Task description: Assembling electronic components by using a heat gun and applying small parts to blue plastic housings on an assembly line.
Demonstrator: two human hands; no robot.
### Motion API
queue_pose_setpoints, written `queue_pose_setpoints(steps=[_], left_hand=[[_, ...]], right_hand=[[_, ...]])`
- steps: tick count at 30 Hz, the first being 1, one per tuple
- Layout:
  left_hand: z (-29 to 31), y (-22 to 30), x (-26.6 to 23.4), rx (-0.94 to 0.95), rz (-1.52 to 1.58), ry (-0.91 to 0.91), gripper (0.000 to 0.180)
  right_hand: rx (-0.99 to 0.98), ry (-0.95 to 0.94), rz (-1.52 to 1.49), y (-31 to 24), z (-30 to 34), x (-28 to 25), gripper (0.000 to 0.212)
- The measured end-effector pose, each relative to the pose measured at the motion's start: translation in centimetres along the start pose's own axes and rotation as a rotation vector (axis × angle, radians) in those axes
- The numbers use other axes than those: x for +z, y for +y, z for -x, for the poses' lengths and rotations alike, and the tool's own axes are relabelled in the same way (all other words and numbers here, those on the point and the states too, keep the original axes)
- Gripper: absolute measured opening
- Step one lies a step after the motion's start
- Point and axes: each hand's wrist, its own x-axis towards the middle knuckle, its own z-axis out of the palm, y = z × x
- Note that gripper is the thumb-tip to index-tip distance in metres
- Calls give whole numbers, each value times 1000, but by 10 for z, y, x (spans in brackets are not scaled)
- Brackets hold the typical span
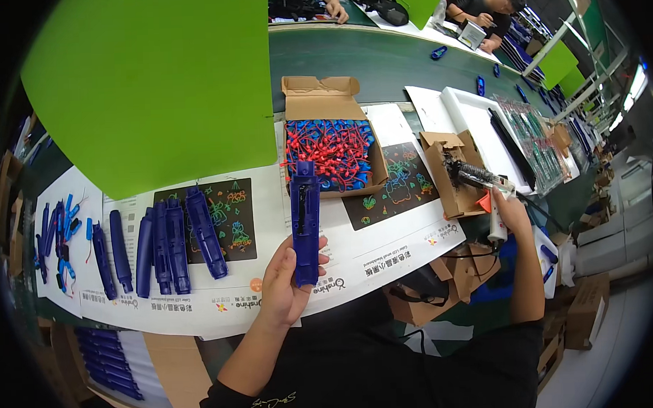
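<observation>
My left hand (286,283) grips the lower end of a long, dark blue plastic housing shell (307,223), its hollow inner side turned up. Fingers wrap round it from behind, thumb at the left edge. At the right, my right hand (509,210) is closed round a white glue gun (497,225) with an orange trigger. The gun's front end lies over a small cardboard box (464,196). Behind the held shell, an open carton (377,159) is filled with blue parts with red wires (332,152). Several similar blue shells (162,246) lie in a row to the left.
A green partition (150,88) stands at the left. Loose blue parts with wires (69,220) lie at the far left. A white foam tray (474,116) and circuit boards (536,139) lie back right. Beyond a green conveyor (336,56), a co-worker (489,15) handles something.
</observation>
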Motion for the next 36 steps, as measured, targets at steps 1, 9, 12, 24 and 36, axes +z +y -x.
queue_pose_setpoints(steps=[1, 9, 12, 24, 36], left_hand=[[-1, 0, 1, -5, -7, -2, 42], [-3, -3, 2, -6, 52, 1, 38], [0, 3, -3, 25, 107, 29, 35], [10, 21, -14, 29, 46, 11, 40], [-8, 20, 4, -14, -51, 102, 31]], right_hand=[[25, -48, -5, 7, -6, -4, 89], [-527, 125, -257, -100, 34, -66, 32], [-855, -51, -224, -198, 48, -26, 27], [-899, -42, -28, -257, 33, 38, 25], [-1131, 318, -498, -225, 128, -16, 20]])
